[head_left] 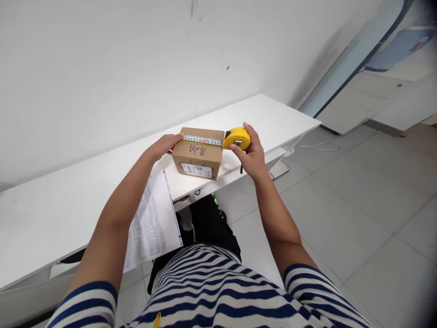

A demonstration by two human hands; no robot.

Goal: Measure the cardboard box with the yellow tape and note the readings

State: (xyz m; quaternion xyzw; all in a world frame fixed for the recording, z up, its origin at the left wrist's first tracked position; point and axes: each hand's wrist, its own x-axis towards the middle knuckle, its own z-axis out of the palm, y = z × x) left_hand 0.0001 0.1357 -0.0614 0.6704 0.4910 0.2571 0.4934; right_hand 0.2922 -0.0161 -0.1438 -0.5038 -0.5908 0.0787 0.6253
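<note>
A brown cardboard box (198,157) sits on the white table, with handwriting on its top and a white label on the side facing me. Across its top lies the pulled-out blade (203,140) of a tape measure, numbers up. At the box's left edge, the fingertips of my left hand (165,146) pinch the blade's end against the cardboard; part of these fingers is hidden behind the box. My right hand (252,152) is wrapped round the yellow tape measure case (238,138), thumb in front, just off the box's right edge.
Printed paper sheets (153,223) hang over the front edge of the long white table (85,196), left of the box. The wall (112,68) rises behind it. A glass or mirror panel (351,59) leans at the right, above the tiled floor (344,196).
</note>
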